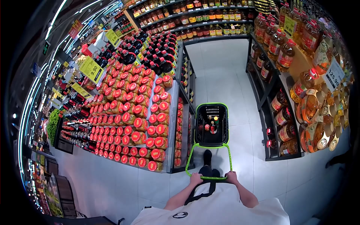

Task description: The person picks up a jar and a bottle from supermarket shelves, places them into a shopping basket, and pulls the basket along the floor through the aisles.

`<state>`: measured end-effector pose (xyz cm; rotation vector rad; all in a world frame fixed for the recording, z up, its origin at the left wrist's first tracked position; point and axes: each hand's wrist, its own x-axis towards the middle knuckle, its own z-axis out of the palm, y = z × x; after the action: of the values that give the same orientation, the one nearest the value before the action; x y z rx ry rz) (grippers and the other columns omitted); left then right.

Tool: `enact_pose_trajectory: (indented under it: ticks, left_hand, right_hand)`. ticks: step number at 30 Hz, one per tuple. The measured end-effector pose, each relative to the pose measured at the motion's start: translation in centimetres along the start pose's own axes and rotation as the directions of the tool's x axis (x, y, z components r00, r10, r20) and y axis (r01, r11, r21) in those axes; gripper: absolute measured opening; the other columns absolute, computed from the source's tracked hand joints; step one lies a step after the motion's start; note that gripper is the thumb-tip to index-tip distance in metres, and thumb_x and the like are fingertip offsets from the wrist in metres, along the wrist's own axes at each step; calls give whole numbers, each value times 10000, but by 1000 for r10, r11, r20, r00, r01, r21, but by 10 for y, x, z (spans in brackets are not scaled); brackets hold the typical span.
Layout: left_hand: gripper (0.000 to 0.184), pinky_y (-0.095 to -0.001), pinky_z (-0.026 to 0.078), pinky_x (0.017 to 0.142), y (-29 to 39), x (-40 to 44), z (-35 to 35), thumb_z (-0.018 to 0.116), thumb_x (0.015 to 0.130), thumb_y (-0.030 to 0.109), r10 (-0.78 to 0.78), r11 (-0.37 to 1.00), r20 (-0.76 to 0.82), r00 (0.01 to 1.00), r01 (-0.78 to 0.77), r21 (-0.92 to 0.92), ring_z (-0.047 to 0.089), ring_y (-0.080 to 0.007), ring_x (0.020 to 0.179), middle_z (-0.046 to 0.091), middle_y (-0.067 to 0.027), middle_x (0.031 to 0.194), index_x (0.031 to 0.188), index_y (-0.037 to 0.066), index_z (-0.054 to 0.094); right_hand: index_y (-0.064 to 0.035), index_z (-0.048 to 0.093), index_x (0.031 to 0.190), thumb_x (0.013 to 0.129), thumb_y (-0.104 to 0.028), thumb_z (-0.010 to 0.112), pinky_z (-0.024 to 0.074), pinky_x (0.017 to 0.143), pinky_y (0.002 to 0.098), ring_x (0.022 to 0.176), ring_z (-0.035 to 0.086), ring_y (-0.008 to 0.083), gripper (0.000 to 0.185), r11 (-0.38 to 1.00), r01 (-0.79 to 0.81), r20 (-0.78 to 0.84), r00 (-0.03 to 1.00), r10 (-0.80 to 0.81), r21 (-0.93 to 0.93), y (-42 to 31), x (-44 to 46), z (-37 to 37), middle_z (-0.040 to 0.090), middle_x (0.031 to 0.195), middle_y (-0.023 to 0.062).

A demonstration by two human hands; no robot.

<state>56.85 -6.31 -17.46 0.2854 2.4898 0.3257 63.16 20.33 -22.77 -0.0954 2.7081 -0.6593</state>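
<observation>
My left hand (pixel 196 179) is closed around the left end of a green basket handle (pixel 190 154). On the right end of the same handle, my right hand (pixel 231 177) is closed too. The handle belongs to a black shopping basket (pixel 212 144) with a green rim, which stands in front of my feet. A few bottles (pixel 213 128) are inside it, one with a green-and-yellow cap; their labels are too small to read. A black strap (pixel 200 196) hangs near my left wrist.
On the left, a display of red-lidded jars (pixel 139 111) stands beside dark bottles (pixel 164 64). Large oil bottles (pixel 286 56) fill a black rack (pixel 264 90) on the right. A grey tiled aisle (pixel 221 71) leads to curved shelves (pixel 202 20). A person in stripes (pixel 265 5) stands far off.
</observation>
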Motion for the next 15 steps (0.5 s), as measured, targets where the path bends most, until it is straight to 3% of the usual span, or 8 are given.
enact_pose_trajectory:
  ticks: [5, 12, 15]
  left_hand:
    - [267, -379, 476, 782, -1, 32, -25, 653, 636, 290, -66, 997, 232, 971, 76, -32, 571, -262, 890, 626, -59, 914, 901, 261, 664]
    - [312, -403, 471, 782, -6, 78, -81, 608, 638, 339, -73, 997, 300, 951, 81, -13, 581, -261, 906, 616, -67, 969, 944, 286, 645]
    - [305, -394, 481, 742, -14, 102, -90, 613, 614, 278, -26, 998, 246, 969, 38, -42, 596, -263, 861, 629, -85, 912, 907, 207, 657]
  right_hand:
    - [-184, 672, 753, 626, -349, 658, 401, 762, 383, 815, 556, 194, 208, 998, 1, 102, 995, 5, -56, 7, 21, -12, 601, 696, 32]
    - [-190, 660, 786, 631, -231, 630, 405, 746, 385, 858, 552, 199, 163, 998, -14, 289, 957, 31, -61, 9, 84, -42, 619, 770, 26]
    - [-189, 661, 786, 636, -253, 643, 409, 729, 377, 849, 553, 191, 163, 998, -45, 283, 957, 58, -51, 16, 110, -44, 616, 762, 21]
